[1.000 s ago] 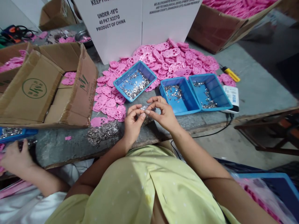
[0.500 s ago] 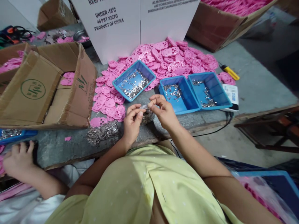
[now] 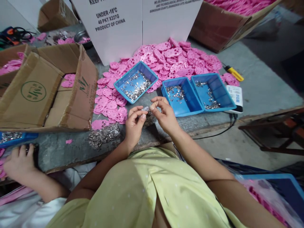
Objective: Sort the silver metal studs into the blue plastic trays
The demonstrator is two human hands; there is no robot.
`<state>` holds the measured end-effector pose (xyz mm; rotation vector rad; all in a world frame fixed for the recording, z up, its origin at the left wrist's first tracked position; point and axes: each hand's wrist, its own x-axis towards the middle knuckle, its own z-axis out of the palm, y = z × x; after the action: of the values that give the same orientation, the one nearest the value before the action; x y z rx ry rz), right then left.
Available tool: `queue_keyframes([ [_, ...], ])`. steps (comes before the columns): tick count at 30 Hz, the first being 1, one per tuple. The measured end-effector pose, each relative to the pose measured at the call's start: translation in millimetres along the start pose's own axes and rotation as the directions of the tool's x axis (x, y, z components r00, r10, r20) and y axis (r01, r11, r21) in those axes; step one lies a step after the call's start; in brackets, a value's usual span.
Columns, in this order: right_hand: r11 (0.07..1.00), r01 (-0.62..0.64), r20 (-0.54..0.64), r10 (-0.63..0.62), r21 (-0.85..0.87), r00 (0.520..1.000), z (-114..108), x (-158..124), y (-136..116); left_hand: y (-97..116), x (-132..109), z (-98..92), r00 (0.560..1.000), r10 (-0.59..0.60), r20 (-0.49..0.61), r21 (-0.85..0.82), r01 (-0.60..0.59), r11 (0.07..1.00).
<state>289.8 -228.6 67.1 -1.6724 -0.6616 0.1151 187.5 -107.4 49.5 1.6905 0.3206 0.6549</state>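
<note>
My left hand (image 3: 135, 124) and my right hand (image 3: 164, 113) face each other near the table's front edge, fingers pinched. Between them is a clear plastic bag of small metal pieces (image 3: 149, 119), its bunched top at my fingertips. Both hands seem to grip that top, though the fingers partly hide it. To the left of my left hand lies a second clear bag (image 3: 104, 136) full of small shiny metal pieces. Just behind my hands stands a blue tray (image 3: 118, 87) with scattered metal pieces. Two more blue trays (image 3: 185, 110) (image 3: 216, 109) with similar pieces are to the right.
Pink plastic pieces (image 3: 175, 55) are heaped behind the trays, against a white carton (image 3: 118, 34). An open cardboard box (image 3: 82, 91) stands left. A yellow-handled tool (image 3: 235, 74) and a white device (image 3: 236, 95) with a cable sit right. A co-worker's hand (image 3: 20, 161) is at lower left.
</note>
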Motion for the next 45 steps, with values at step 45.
queue_keyframes([
  [45, 0.991, -0.035, -0.726, -0.069, -0.127, 0.684, -136, 26, 60, -17, 8, -23.9, 0.894, 0.403, 0.199, 0.452, -0.448, 0.772],
])
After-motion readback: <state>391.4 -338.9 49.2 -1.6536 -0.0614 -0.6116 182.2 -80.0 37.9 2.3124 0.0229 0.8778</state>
